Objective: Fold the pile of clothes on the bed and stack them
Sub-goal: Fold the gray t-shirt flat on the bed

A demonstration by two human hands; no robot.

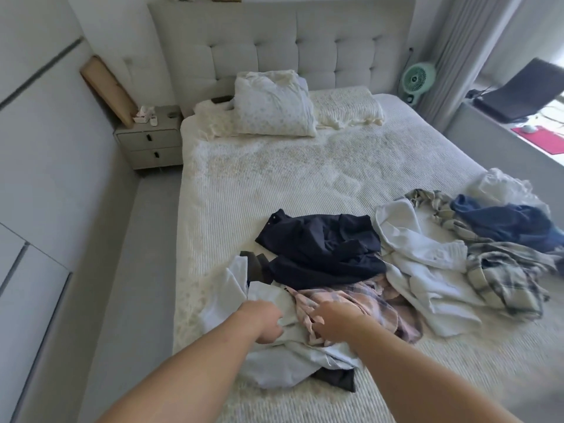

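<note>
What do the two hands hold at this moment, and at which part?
The left hand grips the pale blue garment at a bunched fold on top. The right hand pinches the pink plaid shirt at its near edge.

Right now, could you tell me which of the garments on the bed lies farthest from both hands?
The white crumpled garment at the far right edge of the bed, beyond the blue one.

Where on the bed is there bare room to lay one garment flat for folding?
The widest bare patch of bed lies between the pillows and the dark navy garment. A narrower strip runs along the left edge, beside the pale blue garment. The right near part is crowded with the white garment and the plaid one.
</note>
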